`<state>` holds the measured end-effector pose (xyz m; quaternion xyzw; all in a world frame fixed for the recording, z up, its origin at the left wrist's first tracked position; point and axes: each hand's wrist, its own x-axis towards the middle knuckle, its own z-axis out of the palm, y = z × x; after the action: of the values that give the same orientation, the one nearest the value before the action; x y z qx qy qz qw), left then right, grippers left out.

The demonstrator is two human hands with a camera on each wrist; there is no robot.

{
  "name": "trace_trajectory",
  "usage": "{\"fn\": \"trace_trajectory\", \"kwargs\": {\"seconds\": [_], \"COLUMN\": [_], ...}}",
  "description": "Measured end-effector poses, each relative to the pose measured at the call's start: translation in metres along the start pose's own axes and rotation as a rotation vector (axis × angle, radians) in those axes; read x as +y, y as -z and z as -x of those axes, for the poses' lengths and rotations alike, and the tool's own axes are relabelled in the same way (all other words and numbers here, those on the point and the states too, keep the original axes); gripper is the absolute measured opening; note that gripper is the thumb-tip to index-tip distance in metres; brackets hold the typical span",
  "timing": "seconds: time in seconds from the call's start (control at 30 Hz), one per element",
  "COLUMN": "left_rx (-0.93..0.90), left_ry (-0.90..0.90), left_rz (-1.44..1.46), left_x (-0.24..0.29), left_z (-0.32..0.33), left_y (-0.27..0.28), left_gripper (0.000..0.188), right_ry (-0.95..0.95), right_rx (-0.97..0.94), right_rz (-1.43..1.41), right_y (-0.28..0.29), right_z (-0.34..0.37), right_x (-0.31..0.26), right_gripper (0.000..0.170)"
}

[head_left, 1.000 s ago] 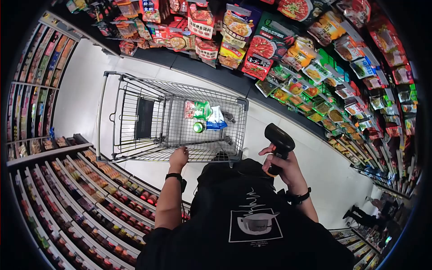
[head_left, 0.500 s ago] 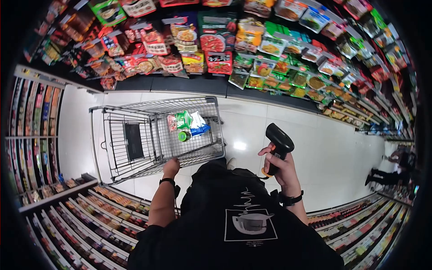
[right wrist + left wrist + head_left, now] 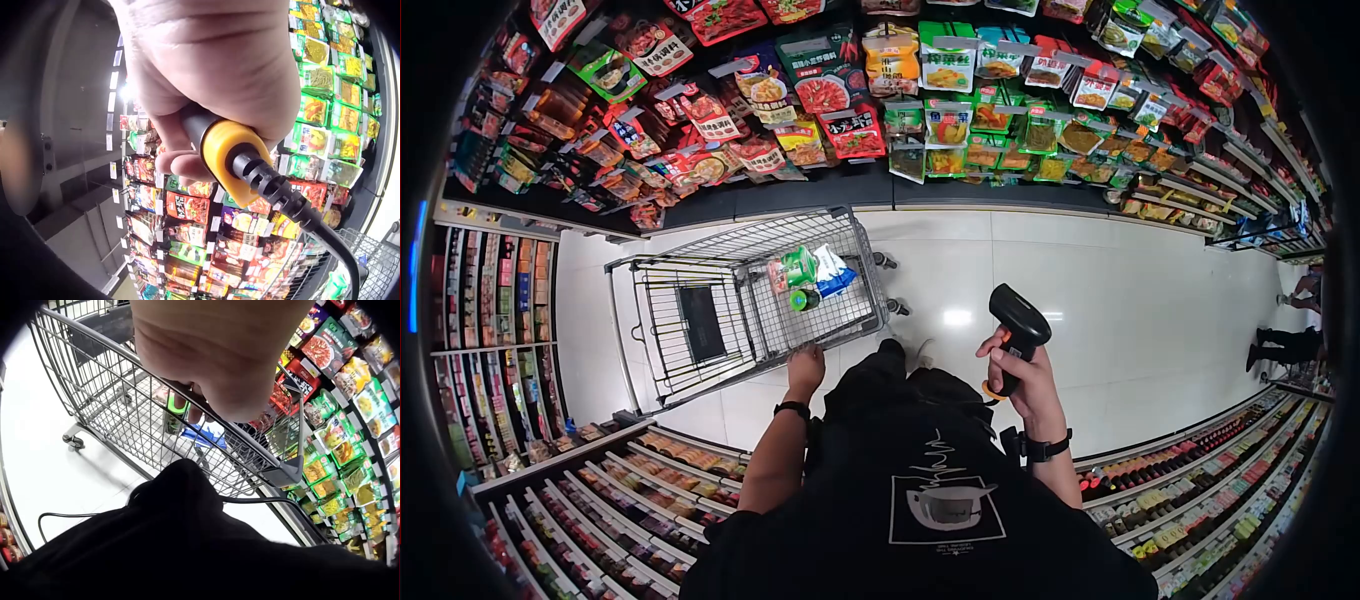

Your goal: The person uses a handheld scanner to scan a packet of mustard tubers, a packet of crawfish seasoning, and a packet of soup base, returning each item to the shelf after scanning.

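My left hand (image 3: 806, 370) grips the near side rail of the wire shopping cart (image 3: 745, 352); in the left wrist view its fingers curl over the top rail. Inside the cart lie a green package (image 3: 799, 266), a blue and white bag (image 3: 833, 272), a reddish pack (image 3: 777, 275) and a green-capped jar (image 3: 804, 299). My right hand (image 3: 1028, 384) holds a black handheld scanner (image 3: 1019, 314) by its handle, head up, to the right of the cart. In the right wrist view, a black cable (image 3: 294, 209) leaves the orange-ringed handle end (image 3: 230, 153).
A rack of hanging food packets (image 3: 947, 125) runs along the far side of the aisle. Shelves of jars and packs (image 3: 590, 500) stand at the near left and near right (image 3: 1200, 490). A person in dark clothes (image 3: 1285, 347) is at the far right on the pale floor.
The view has swung, so the cart appears further left and the rack straighter across the top. My left hand stays at the cart's rail, and the scanner remains in my right hand.
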<state>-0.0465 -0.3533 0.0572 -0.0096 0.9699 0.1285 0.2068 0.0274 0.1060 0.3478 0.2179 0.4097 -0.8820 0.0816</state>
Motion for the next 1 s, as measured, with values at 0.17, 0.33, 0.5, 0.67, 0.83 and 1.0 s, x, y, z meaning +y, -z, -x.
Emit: {"fn": "trace_trajectory", "kwargs": {"seconds": [0.17,0.33,0.5,0.67,0.83,1.0], "left_rx": [-0.016,-0.108,-0.079,-0.070,-0.247,-0.431], "left_ry": [-0.130,-0.042,-0.092,-0.147,-0.037,-0.005], "left_rz": [0.012,0.042,0.104,0.044,-0.081,0.393], "left_x": [-0.014,-0.008,-0.028,-0.076,-0.148,-0.227], "left_z": [0.011,0.010,0.008,0.013,0.007,-0.006], "left_y": [-0.004,0.007,0.010,0.026,0.063,0.100], "left_gripper": [0.038,0.041,0.042,0.049,0.048,0.076], "right_ry": [0.005,0.009,0.024,0.023,0.019,-0.010], "right_rx": [-0.021,-0.024,-0.040,-0.066,-0.093,-0.103], "right_rz": [0.015,0.007,0.015,0.099,0.123,0.234], "right_y": [0.006,-0.002,-0.027,-0.082,-0.160,-0.231], "right_z": [0.013,0.021,0.018,0.002,-0.012,-0.031], "right_x": [0.008,0.010,0.023,0.045,0.077,0.104], "right_gripper": [0.030,0.028,0.027,0.030,0.030,0.030]}}
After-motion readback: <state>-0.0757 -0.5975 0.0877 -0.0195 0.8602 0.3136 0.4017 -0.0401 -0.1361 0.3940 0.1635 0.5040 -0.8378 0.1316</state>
